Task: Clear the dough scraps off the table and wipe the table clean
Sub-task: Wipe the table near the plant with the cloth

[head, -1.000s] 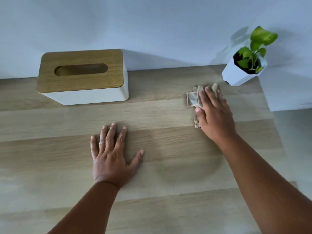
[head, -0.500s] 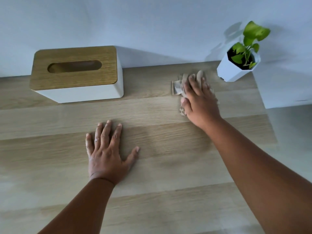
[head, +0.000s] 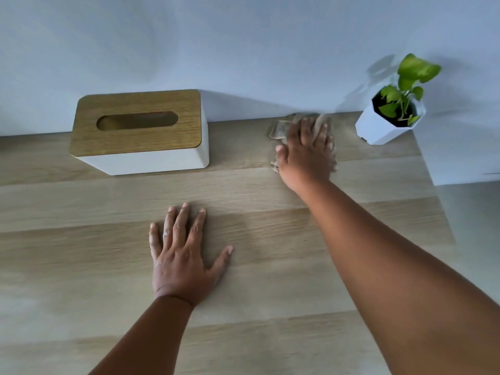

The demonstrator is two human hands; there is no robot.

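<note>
A crumpled beige cloth point(head: 280, 129) lies on the wooden table point(head: 270, 234) close to the back wall. My right hand point(head: 307, 155) presses flat on the cloth with straight fingers and covers most of it. The hand and cloth look blurred. My left hand point(head: 182, 255) rests palm down on the table nearer to me, fingers spread, holding nothing. White specks cling to its fingers. I see no dough scraps on the table.
A white tissue box with a wooden lid point(head: 139, 131) stands at the back left. A small white pot with a green plant point(head: 391, 121) stands at the back right corner. The table's right edge point(head: 443, 212) runs near my right arm.
My right hand has slid the cloth away from me, toward the back wall, between the tissue box and the plant pot. My left hand has stayed flat in place.
</note>
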